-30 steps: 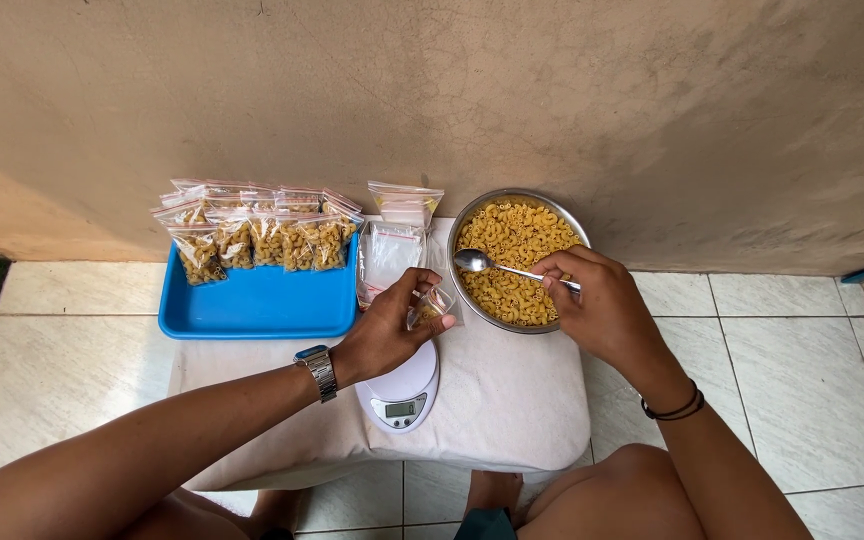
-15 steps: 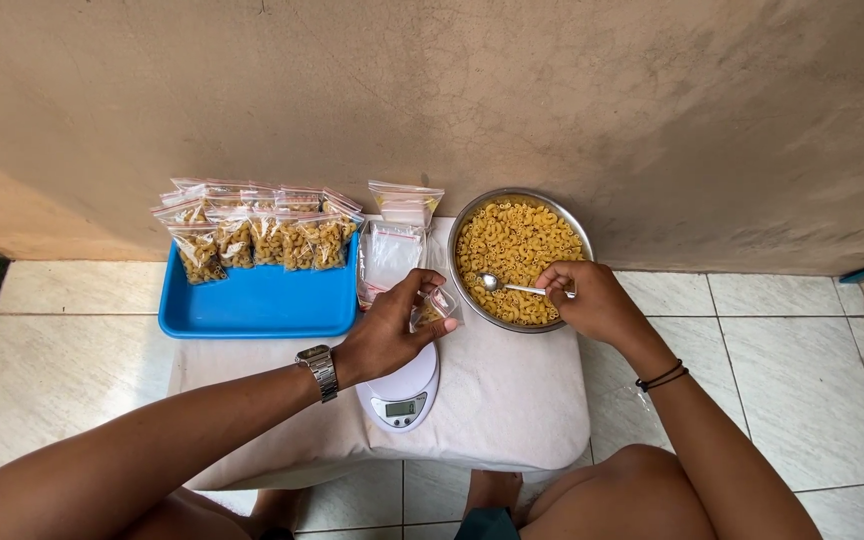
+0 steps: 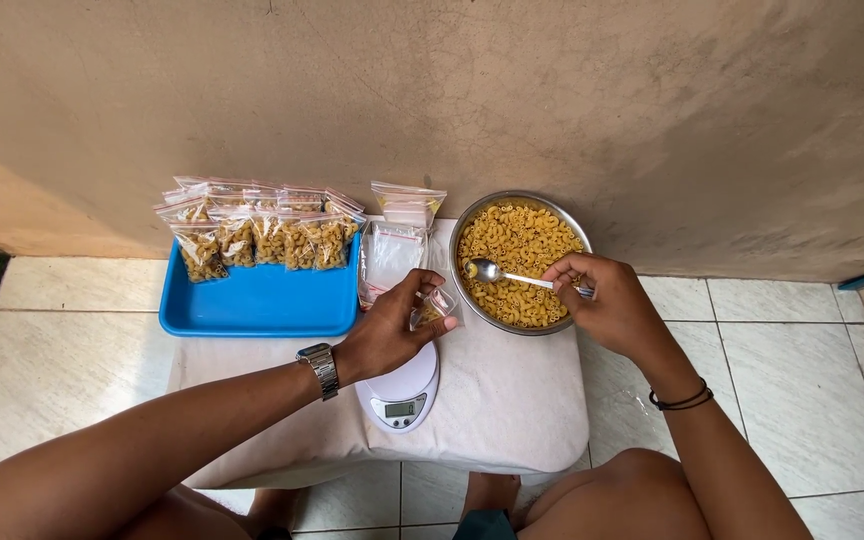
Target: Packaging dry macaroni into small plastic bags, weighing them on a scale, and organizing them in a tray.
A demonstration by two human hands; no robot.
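Left hand (image 3: 392, 332) pinching one small clear bag (image 3: 436, 305) above the single white scale (image 3: 402, 392), just beside the steel bowl (image 3: 574, 222) rim. Right hand (image 3: 607, 300) clasping one spoon (image 3: 497, 272) over the macaroni (image 3: 522, 245). Open cloth toward the front edge; one blue tray (image 3: 252, 305), filled packets uncountable.

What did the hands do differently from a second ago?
The right hand pulled the spoon leftward across the metal bowl of macaroni, so its scoop now sits near the bowl's left rim, close to the small clear bag. The left hand kept holding that bag above the white scale. The blue tray of filled bags stayed put.
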